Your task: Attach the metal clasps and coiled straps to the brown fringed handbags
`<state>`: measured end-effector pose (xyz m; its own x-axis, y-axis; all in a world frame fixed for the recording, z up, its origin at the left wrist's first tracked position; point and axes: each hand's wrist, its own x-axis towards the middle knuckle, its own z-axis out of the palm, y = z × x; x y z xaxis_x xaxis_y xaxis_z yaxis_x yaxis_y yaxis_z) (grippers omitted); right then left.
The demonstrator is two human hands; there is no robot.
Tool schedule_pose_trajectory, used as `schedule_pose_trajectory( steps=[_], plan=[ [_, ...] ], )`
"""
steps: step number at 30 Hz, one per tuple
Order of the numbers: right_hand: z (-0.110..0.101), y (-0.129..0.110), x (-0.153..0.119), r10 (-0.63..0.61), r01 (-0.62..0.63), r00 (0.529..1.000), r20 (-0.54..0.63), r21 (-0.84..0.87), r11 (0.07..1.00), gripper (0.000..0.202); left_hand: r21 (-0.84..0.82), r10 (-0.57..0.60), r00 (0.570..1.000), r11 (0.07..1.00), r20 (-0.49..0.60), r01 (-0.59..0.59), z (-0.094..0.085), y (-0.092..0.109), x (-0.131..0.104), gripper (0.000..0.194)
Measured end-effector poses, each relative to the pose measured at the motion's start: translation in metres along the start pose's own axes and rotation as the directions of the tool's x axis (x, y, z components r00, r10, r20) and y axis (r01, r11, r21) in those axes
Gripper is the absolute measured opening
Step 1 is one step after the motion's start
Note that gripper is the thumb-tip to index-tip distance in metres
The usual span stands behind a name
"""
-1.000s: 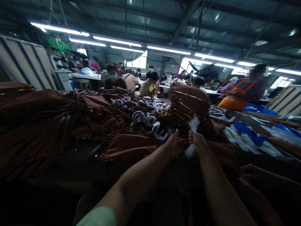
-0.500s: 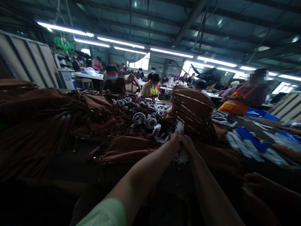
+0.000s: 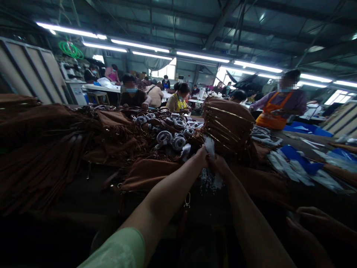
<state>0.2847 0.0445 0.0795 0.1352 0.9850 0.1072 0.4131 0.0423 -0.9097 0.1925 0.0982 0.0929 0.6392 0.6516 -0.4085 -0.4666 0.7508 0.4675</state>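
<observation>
Both hands are out in front over the dark table, close together on a bundle of thin white plastic strands. My left hand is closed round its left side. My right hand grips it from the right. The strands fan out above the fingers, and loose ends with tiny knobs dangle below. The fingertips are partly hidden and dim. Just behind the hands is a stack of brown fringed bags with gold zippers. A brown bag piece lies flat to the left of my hands.
Wrapped strap coils lie behind on the left, beside heaped brown fringed pieces. White strips and blue sheets lie at right. Another person's hands are at lower right. A worker in an orange apron stands beyond the table.
My hands and the white bundle have shifted slightly left. More strands show above and between the hands, and the dangling ends have spread. A metal clasp now shows below my left forearm.
</observation>
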Motion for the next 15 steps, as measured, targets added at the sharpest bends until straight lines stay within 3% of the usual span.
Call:
schedule_pose_trajectory(
  steps=[3, 6, 10, 15],
  plan=[
    [-0.004, -0.004, 0.001, -0.006, 0.007, 1.0, -0.03, 0.019, 1.0, 0.019, 0.044, -0.047, 0.998, 0.998, 0.031, 0.045, 0.004, -0.003, -0.01, 0.052],
    [-0.01, -0.008, 0.001, 0.042, -0.036, 0.997, -0.071, 0.079, 0.996, 0.03, 0.195, -0.095, 0.991, 0.978, 0.099, 0.074, 0.003, -0.002, -0.027, 0.044],
    [-0.03, -0.018, -0.008, 0.121, -0.094, 0.985, -0.119, 0.216, 0.972, 0.031, 0.434, -0.135, 0.987, 0.897, 0.082, 0.087, -0.008, 0.005, -0.047, 0.034],
    [-0.067, -0.045, -0.042, 0.124, -0.074, 0.986, -0.115, 0.367, 0.927, 0.033, 0.466, 0.003, 1.0, 0.885, -0.019, 0.006, -0.024, 0.006, -0.057, 0.025]
  ],
)
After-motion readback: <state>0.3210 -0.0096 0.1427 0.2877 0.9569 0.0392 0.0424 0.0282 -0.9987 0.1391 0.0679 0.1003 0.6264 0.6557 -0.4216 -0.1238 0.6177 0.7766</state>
